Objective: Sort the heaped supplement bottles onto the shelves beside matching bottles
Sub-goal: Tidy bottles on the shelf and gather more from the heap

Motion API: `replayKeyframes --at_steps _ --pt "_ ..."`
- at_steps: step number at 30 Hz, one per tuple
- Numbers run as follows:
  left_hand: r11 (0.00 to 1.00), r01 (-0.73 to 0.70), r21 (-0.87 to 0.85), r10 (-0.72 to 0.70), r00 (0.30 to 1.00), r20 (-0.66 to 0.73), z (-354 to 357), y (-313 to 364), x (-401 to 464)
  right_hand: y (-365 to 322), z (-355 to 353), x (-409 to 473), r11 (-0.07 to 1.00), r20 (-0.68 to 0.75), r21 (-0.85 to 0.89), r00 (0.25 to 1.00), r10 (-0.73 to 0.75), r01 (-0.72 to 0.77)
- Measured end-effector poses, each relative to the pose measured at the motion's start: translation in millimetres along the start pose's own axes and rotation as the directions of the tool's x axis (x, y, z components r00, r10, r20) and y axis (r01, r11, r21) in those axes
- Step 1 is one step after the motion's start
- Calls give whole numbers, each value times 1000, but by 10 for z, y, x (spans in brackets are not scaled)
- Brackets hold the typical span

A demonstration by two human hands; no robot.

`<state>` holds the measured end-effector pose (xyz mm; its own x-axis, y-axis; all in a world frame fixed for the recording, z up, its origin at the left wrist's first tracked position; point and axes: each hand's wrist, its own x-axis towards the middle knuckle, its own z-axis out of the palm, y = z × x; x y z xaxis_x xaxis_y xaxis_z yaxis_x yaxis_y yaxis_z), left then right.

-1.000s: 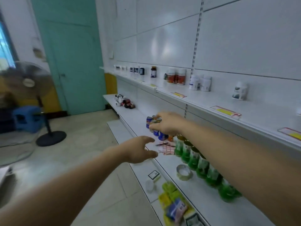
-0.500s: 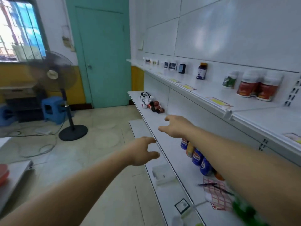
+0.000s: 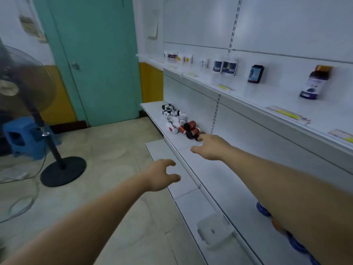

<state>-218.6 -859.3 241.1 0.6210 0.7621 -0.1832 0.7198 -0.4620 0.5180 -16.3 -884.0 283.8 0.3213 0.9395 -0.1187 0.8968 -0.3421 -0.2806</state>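
Note:
A heap of supplement bottles (image 3: 179, 121), white ones and red ones lying on their sides, sits at the far end of the middle shelf (image 3: 219, 173). My right hand (image 3: 210, 147) stretches over that shelf with fingers spread, its fingertips just short of the nearest black-capped red bottle (image 3: 193, 132). Lower and to the left, my left hand (image 3: 162, 174) hovers off the shelf's front edge, fingers curled apart and empty. On the upper shelf (image 3: 248, 100) stand sorted bottles: a dark bottle with an amber cap (image 3: 315, 82), a black one (image 3: 256, 73), and two white ones with dark labels (image 3: 225, 66).
Blue-capped bottles (image 3: 263, 209) peek out under my right forearm. A white box (image 3: 214, 233) lies on the lowest shelf. A standing fan (image 3: 28, 104) with a round black base, a blue stool (image 3: 24, 136) and a teal door (image 3: 99, 58) are to the left across the tiled floor.
The view has swung left along the shelves toward the heap. My right hand left the blue-capped bottles and reached forward to the heap; my left hand stayed open beside it.

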Motion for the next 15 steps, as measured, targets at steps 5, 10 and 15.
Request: replayKeyframes --at_steps 5,10,15 --pt "1000 -12 9 12 1000 21 -317 -561 1280 -25 239 1391 999 -6 3 999 48 -48" --pt "999 11 44 -16 994 110 -635 -1102 2582 -98 444 2756 990 35 51 991 129 -131" --pt "1000 11 26 -16 985 171 -1083 -1578 3659 -224 413 3809 963 58 154 975 216 -223"
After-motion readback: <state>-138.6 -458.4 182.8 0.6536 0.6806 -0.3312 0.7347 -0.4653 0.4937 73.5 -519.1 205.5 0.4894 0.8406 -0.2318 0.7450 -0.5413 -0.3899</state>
